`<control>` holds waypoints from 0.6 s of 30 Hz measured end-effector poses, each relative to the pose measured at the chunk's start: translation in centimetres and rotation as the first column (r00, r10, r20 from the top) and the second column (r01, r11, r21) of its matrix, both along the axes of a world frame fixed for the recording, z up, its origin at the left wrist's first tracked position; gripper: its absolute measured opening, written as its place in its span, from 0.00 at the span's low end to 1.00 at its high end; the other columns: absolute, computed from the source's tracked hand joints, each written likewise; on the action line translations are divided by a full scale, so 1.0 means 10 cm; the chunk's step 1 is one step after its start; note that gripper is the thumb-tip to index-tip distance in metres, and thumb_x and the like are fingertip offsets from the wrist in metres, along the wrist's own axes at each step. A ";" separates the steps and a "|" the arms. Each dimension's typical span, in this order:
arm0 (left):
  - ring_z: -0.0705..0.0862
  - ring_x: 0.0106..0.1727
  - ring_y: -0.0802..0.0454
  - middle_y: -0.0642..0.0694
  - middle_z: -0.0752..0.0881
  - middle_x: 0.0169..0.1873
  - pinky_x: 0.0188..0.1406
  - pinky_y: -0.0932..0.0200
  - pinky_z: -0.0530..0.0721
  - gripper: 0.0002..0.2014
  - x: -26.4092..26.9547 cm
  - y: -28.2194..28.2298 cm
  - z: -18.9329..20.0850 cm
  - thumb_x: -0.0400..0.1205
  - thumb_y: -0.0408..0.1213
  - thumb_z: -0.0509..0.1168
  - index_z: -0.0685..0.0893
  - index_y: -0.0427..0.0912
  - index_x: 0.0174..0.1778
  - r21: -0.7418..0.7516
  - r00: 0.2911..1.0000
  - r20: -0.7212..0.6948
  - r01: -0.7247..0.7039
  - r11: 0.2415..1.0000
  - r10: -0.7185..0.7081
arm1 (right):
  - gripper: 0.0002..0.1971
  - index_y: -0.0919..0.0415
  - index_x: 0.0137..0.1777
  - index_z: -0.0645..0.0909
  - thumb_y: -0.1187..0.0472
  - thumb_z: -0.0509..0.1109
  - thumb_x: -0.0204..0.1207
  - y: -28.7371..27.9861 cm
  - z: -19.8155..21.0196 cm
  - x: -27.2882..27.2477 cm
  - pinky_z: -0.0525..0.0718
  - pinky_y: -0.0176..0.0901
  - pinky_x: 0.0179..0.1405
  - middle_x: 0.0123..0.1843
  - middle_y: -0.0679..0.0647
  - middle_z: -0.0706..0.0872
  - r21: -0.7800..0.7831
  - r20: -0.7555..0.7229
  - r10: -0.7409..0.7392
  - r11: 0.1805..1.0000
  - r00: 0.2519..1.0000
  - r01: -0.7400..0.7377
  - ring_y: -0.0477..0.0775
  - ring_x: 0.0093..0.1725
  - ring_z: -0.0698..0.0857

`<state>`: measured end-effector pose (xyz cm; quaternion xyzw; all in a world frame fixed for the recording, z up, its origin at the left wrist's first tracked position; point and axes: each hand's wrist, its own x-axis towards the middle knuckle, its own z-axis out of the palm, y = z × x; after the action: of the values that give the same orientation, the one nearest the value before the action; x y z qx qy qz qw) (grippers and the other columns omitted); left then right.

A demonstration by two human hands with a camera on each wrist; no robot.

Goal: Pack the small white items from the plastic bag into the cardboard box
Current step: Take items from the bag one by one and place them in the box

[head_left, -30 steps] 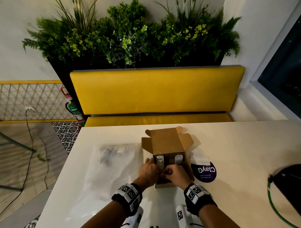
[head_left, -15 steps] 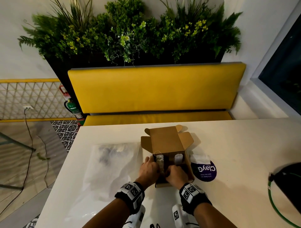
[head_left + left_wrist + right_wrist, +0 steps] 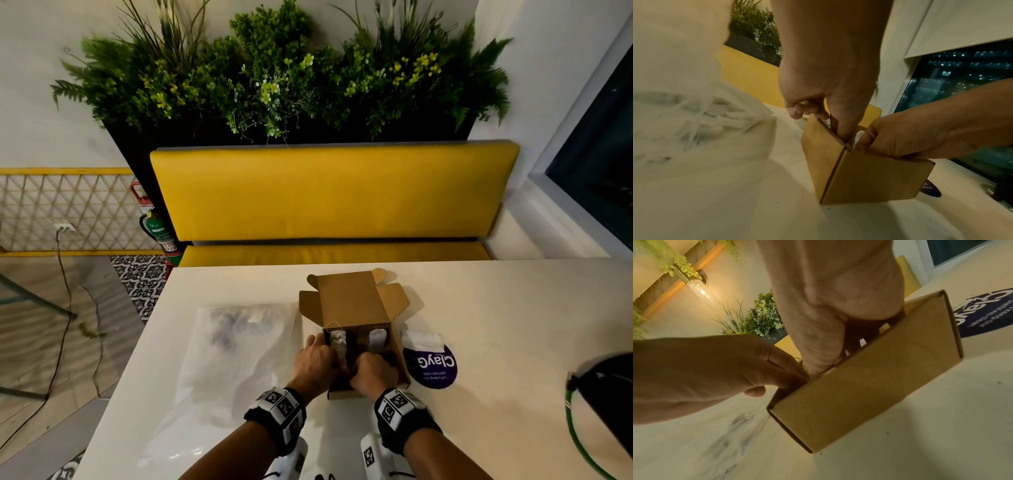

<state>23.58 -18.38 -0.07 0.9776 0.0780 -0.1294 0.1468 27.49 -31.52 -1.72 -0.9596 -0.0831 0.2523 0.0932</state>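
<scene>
cardboard box (image 3: 359, 308): 1, lid open | white items (image 3: 376, 339) upright inside: 2 visible | plastic bag (image 3: 236, 359): 1, left of box | left hand (image 3: 317, 363), right hand (image 3: 373, 375): fingers inside box, grip cannot be determined

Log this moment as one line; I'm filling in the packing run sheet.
stage: packing | left hand: fingers in cardboard box | right hand: fingers in box | plastic bag: left of box | lid: open

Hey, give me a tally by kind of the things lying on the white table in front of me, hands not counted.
Open brown cardboard box: 1
Clear plastic bag holding small white items: 1
Round purple sticker with white lettering: 1
Black object with a green cord at the right edge, partly cut off: 1
Total: 4
</scene>
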 end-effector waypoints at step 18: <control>0.73 0.61 0.45 0.44 0.77 0.57 0.54 0.54 0.80 0.14 -0.07 0.08 0.05 0.80 0.51 0.66 0.87 0.49 0.57 -0.050 0.998 0.059 0.010 0.999 -0.007 | 0.12 0.45 0.35 0.75 0.48 0.78 0.64 -0.14 0.13 0.07 0.75 0.56 0.66 0.44 0.42 0.84 0.170 -0.163 -0.003 0.985 0.987 0.031 0.51 0.55 0.83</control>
<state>22.91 -17.62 0.45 0.9773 0.0663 -0.1031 0.1730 28.15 -32.89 -0.42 -0.9249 -0.0888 0.3204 0.1844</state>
